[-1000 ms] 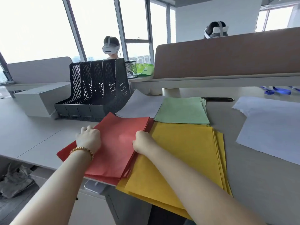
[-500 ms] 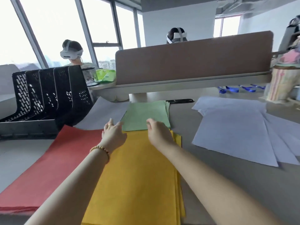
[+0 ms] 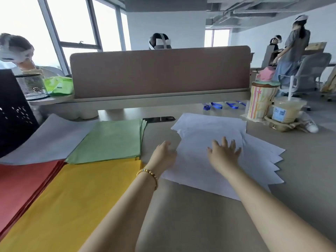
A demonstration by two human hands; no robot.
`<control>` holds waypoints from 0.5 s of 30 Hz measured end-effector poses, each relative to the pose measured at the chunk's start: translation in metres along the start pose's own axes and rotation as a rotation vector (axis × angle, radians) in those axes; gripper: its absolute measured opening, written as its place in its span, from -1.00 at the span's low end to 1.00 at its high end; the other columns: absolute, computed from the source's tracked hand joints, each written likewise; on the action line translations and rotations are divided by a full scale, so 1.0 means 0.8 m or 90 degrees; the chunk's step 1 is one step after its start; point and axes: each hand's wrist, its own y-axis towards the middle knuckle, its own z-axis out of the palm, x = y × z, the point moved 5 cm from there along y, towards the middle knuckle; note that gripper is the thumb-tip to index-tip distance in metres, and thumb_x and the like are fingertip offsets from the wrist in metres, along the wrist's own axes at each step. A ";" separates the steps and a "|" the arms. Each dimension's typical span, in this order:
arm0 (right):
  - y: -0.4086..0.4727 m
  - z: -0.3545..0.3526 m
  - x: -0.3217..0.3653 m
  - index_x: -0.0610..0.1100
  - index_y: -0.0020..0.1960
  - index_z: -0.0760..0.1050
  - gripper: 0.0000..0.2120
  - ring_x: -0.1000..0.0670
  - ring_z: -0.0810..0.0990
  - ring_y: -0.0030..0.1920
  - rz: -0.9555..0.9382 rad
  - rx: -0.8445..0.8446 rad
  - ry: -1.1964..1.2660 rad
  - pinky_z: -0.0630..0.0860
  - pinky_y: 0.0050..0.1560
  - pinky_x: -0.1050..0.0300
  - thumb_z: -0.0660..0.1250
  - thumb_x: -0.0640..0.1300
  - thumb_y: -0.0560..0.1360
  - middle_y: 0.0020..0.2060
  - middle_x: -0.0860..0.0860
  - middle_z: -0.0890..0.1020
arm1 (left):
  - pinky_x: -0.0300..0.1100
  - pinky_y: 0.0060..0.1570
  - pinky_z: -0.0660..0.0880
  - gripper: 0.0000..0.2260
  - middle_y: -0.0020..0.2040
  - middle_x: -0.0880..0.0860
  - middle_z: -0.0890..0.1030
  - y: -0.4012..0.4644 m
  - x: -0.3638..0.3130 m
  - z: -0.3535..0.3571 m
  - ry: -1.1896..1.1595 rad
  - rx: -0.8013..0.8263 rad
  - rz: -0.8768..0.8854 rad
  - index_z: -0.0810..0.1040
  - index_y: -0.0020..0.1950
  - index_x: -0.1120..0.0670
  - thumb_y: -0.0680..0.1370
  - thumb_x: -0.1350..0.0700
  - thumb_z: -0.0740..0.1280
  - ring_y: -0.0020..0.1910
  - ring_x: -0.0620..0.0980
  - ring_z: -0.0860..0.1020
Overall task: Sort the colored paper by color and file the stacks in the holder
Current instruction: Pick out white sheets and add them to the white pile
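While right hand (image 3: 224, 155) presses, white sheets (image 3: 203, 142) fan rightward.

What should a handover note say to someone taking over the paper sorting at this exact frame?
Left hand touches the left edge of the fanned white sheets, fingers loosely curled; right hand lies flat on them, fingers spread. Green stack, yellow stack and red stack lie sorted on the desk, with a pale sheet behind them. Holder at far left; no paper is seen in it. Left: square the white sheets, file every stack.
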 end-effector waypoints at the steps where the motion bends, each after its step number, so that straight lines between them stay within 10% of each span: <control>1: 0.000 0.008 -0.002 -0.10 0.44 0.21 -0.52 -0.28 0.00 0.49 -0.001 0.045 -0.008 -0.01 0.45 -0.23 -0.06 0.11 0.62 0.49 -0.17 0.11 | -0.23 0.00 0.40 -0.67 0.25 0.09 0.45 0.001 -0.003 0.009 -0.004 0.006 -0.007 0.35 0.34 0.06 0.57 0.10 0.19 0.15 0.09 0.48; 5: -0.006 0.013 0.022 -0.12 0.27 0.39 -0.54 -0.23 0.26 0.39 -0.106 0.103 -0.006 0.23 0.32 -0.11 -0.05 0.16 0.61 0.38 -0.15 0.34 | -0.17 0.24 0.30 -0.59 0.33 0.16 0.44 0.007 -0.002 0.021 0.074 -0.023 -0.005 0.33 0.40 0.15 0.55 0.11 0.23 0.32 0.15 0.38; 9: -0.001 -0.014 0.015 -0.13 -0.24 0.32 -0.73 -0.18 0.51 -0.06 -0.134 0.002 0.163 0.34 -0.16 0.10 0.07 -0.05 0.59 -0.21 -0.13 0.53 | -0.12 0.31 0.25 -0.52 0.36 0.15 0.39 0.016 0.014 0.018 0.115 -0.032 -0.026 0.31 0.42 0.09 0.52 0.04 0.28 0.37 0.16 0.29; 15: 0.032 -0.023 -0.067 -0.18 0.35 0.31 -0.60 -0.22 0.40 0.28 0.045 -0.054 0.083 0.37 0.21 -0.05 0.02 0.01 0.62 0.26 -0.17 0.46 | 0.00 0.48 0.05 -0.37 0.47 0.11 0.28 0.015 0.028 0.023 0.222 -0.072 -0.021 0.29 0.44 0.04 0.48 -0.28 0.23 0.50 0.13 0.11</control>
